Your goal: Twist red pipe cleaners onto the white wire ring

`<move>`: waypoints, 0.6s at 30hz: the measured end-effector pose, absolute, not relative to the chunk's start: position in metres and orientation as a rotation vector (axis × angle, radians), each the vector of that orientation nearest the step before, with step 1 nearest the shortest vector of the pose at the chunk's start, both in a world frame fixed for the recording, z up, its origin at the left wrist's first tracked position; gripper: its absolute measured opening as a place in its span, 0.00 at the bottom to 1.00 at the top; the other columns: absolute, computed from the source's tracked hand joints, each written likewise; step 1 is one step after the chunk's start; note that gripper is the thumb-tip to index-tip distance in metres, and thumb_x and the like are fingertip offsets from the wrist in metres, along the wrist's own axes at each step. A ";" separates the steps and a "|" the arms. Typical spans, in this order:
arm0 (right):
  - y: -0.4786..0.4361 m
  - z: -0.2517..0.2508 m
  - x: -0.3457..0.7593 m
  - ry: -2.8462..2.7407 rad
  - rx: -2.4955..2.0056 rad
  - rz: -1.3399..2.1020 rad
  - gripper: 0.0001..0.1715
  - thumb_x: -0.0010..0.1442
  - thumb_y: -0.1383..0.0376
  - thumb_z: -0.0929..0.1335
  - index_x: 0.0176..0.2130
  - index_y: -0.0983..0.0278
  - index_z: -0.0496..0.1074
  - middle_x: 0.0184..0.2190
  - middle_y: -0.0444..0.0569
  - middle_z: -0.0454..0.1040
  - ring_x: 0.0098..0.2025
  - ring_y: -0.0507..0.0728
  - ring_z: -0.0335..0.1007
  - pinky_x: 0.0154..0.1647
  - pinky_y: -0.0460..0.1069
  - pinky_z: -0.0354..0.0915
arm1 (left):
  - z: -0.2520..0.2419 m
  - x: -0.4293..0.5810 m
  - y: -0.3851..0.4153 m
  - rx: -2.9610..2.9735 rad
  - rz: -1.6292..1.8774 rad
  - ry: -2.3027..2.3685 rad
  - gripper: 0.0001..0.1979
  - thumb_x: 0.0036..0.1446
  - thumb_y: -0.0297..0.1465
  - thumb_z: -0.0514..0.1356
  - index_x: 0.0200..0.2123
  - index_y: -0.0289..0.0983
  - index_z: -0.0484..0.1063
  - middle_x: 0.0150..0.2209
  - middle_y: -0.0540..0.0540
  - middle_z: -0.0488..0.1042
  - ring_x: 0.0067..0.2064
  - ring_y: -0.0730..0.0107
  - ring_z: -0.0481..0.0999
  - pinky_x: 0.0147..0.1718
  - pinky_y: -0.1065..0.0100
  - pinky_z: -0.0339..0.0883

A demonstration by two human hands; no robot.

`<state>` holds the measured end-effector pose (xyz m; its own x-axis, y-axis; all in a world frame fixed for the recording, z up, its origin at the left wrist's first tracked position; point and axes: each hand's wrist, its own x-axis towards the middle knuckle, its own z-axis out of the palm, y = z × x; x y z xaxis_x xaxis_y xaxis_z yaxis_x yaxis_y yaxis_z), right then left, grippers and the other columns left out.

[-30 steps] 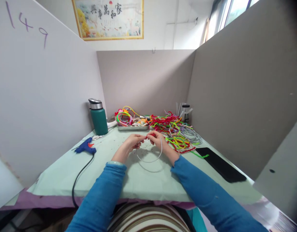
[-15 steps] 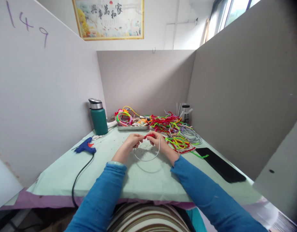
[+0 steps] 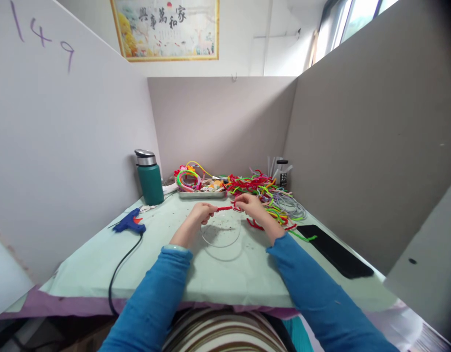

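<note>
My left hand (image 3: 202,213) pinches a thin pale hoop (image 3: 221,246), which hangs down in a curve toward the table. Red pipe cleaner (image 3: 224,209) covers the hoop's upper stretch, between my two hands. My right hand (image 3: 249,205) is closed, thumb and fingertips together, at the loose red end just past the covered stretch. A small red loop shows under its fingertips. The fingers hide part of the hoop on both sides.
A blue glue gun (image 3: 130,222) with a black cord lies left, near a green bottle (image 3: 150,183). Behind my hands are a metal tray (image 3: 201,194) of trinkets and a heap of pipe cleaners (image 3: 253,186). A black phone (image 3: 335,251) lies right. Partitions (image 3: 221,122) enclose the table.
My right hand has moved right and slightly up, away from my left hand, uncovering the red-covered stretch. The hoop hangs slightly lower and looks blurred. My left hand has barely moved.
</note>
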<state>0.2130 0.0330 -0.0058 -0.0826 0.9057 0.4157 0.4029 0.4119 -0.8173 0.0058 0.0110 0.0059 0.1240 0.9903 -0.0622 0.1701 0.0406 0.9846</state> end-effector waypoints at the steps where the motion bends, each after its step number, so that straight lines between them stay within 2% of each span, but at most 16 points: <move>1: 0.035 -0.004 0.220 -1.670 -1.249 0.559 0.10 0.50 0.65 0.66 0.34 0.66 0.73 0.26 0.46 0.73 0.26 0.50 0.64 0.24 0.44 0.57 | 0.006 0.007 0.011 1.351 0.971 1.282 0.08 0.46 0.30 0.61 0.24 0.33 0.65 0.17 0.54 0.59 0.15 0.84 0.48 0.17 0.72 0.37; 5: 0.037 0.002 0.243 -1.842 -1.568 0.219 0.08 0.50 0.62 0.68 0.25 0.66 0.73 0.22 0.47 0.72 0.23 0.50 0.64 0.23 0.45 0.53 | 0.006 0.009 0.010 1.421 0.822 1.326 0.09 0.45 0.32 0.63 0.23 0.33 0.67 0.17 0.54 0.61 0.15 0.83 0.50 0.17 0.72 0.39; 9: 0.033 -0.001 0.247 -2.098 -1.741 0.128 0.14 0.43 0.62 0.72 0.14 0.65 0.68 0.13 0.45 0.65 0.17 0.49 0.56 0.20 0.46 0.48 | 0.006 0.010 0.008 1.562 0.731 1.380 0.12 0.44 0.36 0.64 0.21 0.34 0.68 0.15 0.54 0.60 0.15 0.82 0.51 0.16 0.72 0.41; 11: 0.031 -0.005 0.243 -2.177 -1.756 0.141 0.12 0.38 0.66 0.74 0.13 0.64 0.67 0.12 0.45 0.65 0.15 0.48 0.54 0.19 0.46 0.47 | 0.006 0.011 0.006 1.625 0.696 1.384 0.12 0.44 0.37 0.64 0.21 0.35 0.69 0.14 0.54 0.60 0.14 0.81 0.52 0.16 0.72 0.43; 14: 0.030 -0.009 0.236 -2.228 -1.685 0.196 0.08 0.36 0.73 0.71 0.14 0.64 0.69 0.14 0.45 0.67 0.16 0.48 0.53 0.19 0.46 0.47 | 0.005 0.012 0.003 1.721 0.649 1.416 0.14 0.42 0.39 0.65 0.19 0.34 0.69 0.12 0.54 0.58 0.14 0.80 0.53 0.16 0.72 0.43; 18: 0.028 -0.006 0.227 -2.003 -1.468 0.271 0.05 0.44 0.70 0.68 0.19 0.65 0.69 0.18 0.46 0.69 0.20 0.49 0.57 0.21 0.45 0.49 | 0.001 0.016 0.000 1.812 0.601 1.381 0.14 0.42 0.40 0.64 0.19 0.34 0.71 0.11 0.54 0.59 0.15 0.78 0.56 0.16 0.72 0.45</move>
<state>0.2272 0.0277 -0.0057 -0.1788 0.9133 0.3660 0.7830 0.3574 -0.5092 0.0163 -0.0003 0.0010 0.3025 0.9498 -0.0797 0.5892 -0.1206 0.7989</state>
